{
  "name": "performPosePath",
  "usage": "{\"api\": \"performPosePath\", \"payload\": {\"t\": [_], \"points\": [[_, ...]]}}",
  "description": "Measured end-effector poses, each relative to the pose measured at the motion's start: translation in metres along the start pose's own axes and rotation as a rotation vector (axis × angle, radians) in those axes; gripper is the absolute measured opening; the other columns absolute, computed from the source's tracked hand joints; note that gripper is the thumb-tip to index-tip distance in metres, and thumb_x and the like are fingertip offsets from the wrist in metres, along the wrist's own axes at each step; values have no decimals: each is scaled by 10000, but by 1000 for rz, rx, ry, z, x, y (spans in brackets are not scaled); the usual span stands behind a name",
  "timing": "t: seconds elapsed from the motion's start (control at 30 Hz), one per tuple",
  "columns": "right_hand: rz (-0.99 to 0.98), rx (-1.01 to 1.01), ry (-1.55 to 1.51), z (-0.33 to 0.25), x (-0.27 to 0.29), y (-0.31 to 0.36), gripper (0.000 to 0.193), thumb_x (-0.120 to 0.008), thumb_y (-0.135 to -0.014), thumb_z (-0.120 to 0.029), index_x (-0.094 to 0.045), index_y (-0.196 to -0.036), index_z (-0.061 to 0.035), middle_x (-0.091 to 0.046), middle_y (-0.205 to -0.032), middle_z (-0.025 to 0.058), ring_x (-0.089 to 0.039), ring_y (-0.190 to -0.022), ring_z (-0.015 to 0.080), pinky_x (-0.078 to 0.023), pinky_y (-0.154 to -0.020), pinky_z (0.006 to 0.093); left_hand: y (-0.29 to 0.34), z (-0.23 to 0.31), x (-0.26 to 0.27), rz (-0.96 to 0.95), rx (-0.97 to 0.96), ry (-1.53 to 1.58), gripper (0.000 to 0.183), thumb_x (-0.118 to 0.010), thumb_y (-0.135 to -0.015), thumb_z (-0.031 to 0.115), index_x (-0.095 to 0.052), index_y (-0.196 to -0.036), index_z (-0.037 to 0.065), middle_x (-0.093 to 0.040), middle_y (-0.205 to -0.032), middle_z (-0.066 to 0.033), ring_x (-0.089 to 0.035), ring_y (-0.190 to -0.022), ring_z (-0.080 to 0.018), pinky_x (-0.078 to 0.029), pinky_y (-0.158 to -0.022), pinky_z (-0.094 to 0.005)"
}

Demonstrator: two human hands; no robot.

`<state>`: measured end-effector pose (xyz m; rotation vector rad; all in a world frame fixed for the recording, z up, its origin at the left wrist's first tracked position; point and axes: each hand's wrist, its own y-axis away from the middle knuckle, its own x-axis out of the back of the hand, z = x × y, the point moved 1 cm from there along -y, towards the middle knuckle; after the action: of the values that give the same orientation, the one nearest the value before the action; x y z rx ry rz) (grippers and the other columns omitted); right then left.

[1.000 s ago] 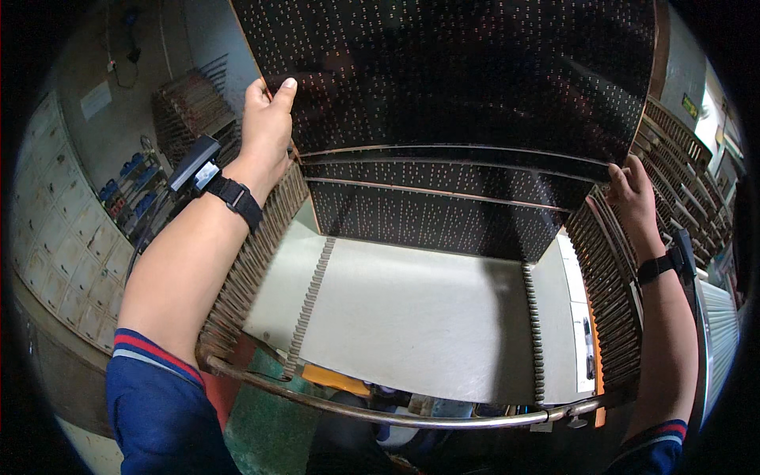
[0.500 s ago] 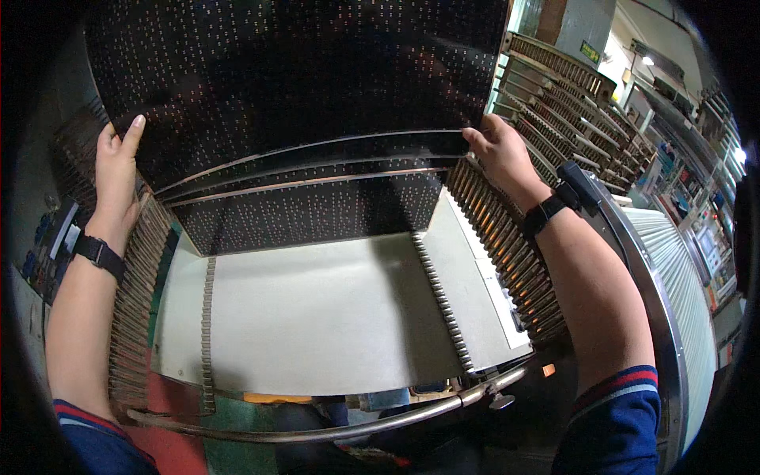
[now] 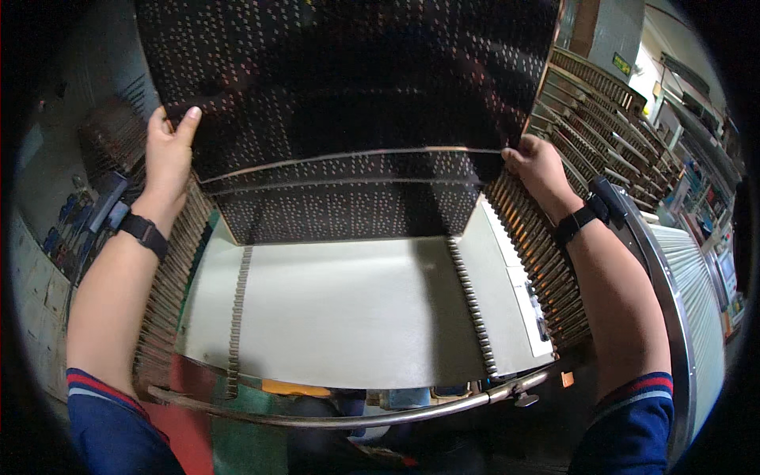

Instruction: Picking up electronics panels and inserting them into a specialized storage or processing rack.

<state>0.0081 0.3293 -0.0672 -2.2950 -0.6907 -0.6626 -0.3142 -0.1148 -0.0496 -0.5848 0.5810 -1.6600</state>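
Note:
A large dark panel [image 3: 348,87] with rows of small shiny marks, resembling a circuit-board panel, stands tilted up before me. My left hand [image 3: 170,154] grips its left edge, thumb on the front face and fingers mostly hidden behind. Low on the right edge, my right hand [image 3: 542,168] pinches the panel near its bottom corner. Beneath its lower edge shows another dark marked panel [image 3: 348,212], upright in a rack. Slotted rows line the rack's left side [image 3: 170,293] and right side [image 3: 538,265]. A pale base [image 3: 356,309] carries two ribbed strips.
A metal bar [image 3: 348,419] with a knob [image 3: 526,400] crosses the rack's near side. More slotted racks [image 3: 609,127] stand at the far right. A ribbed pale surface [image 3: 689,277] with a dark metal edge runs along my right. Red and green floor shows below left.
The whole scene has shifted rightward in the picture. Between the held panel's lower edge and the panel below, the visible gap has narrowed. Both hands keep their grip.

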Motion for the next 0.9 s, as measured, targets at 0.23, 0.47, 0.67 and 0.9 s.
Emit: {"api": "performPosePath", "payload": {"t": [0.23, 0.47, 0.67, 0.9], "points": [[89, 71, 159, -21, 3, 8, 248, -725, -916, -165, -590, -841, 29, -626, -735, 75, -606, -681, 135, -483, -611, 319, -1, 5, 4, 53, -18, -100, 535, -660, -1006, 253, -453, -1399, -44, -621, -1264, -150, -579, -1167, -210, -424, -1048, -332], [-11, -103, -399, -69, 58, 26, 148, -640, -996, -190, -626, -1006, -44, -568, -762, -21, -526, -649, 82, -436, -591, 253, -21, 49, 36, 140, -224, -201, 532, -696, -980, 297, -498, -1358, -20, -615, -1296, -149, -570, -1180, -213, -425, -1047, -343], [-110, 29, -698, -117, 139, 101, 187, -583, -1041, -202, -622, -1142, -49, -549, -826, -52, -515, -707, 53, -431, -632, 214, 8, 170, 105, -188, -102, 369, 506, -612, -1018, 206, -438, -1431, -29, -645, -1213, -104, -660, -1019, -123, -555, -877, -268], [-15, 71, -802, -114, 182, 193, 193, -573, -1028, -158, -607, -1173, -34, -649, -909, -10, -599, -676, 75, -515, -625, 235, 76, 232, 131, -270, -100, 542, 451, -509, -1036, 115, -418, -1457, -23, -635, -1274, -124, -682, -1045, -156, -576, -886, -289]]}}
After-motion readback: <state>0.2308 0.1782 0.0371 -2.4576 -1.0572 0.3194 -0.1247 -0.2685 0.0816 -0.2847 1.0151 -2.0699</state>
